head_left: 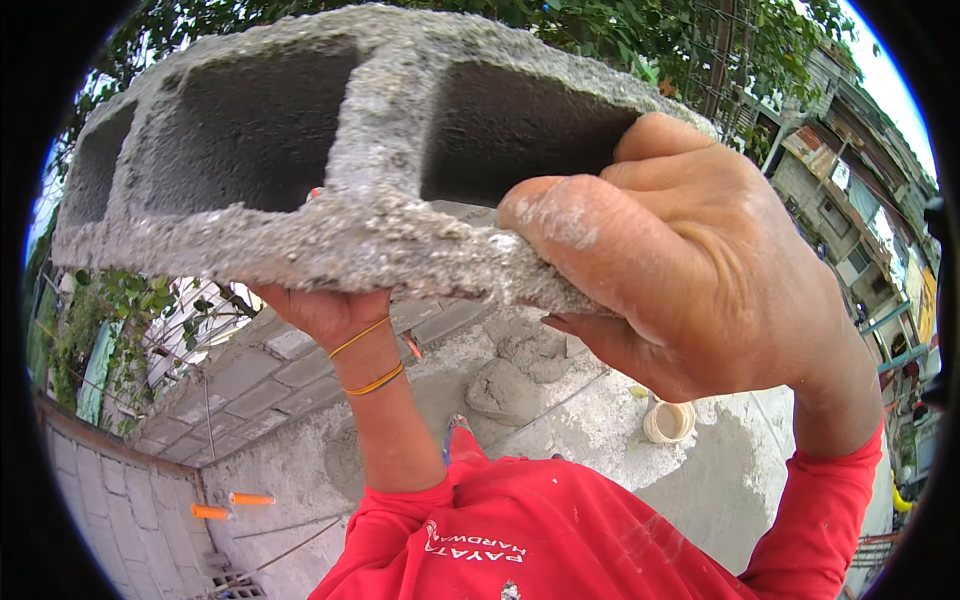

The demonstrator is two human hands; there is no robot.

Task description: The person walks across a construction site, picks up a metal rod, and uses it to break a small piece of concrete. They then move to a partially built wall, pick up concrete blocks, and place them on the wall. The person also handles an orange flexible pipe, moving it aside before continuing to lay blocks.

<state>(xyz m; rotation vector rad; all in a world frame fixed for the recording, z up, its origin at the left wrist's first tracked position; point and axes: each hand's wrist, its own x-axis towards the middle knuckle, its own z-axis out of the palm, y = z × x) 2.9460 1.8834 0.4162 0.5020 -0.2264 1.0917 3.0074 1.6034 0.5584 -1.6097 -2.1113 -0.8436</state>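
Observation:
A grey concrete hollow block [385, 130] is held up high, spanning most of the upper part of the head view with its open cells facing me. My right hand [690, 260] grips its right end, thumb on the near edge and curled fingers by the right-hand cell. Beneath the block's left half, my left hand [330, 312] bears against the underside. Most of the left fingers are hidden behind the block, though a small reddish tip shows at the lower rim of the middle cell. Yellow bands circle the left wrist.
Below lie a heap of wet mortar [510, 385] and a whitish bucket [669, 421] on the concrete floor. A block wall [250, 385] runs along the left, near two orange cylinders [250, 499]. Leafy plants [590, 40] grow behind; houses [850, 210] stand at right.

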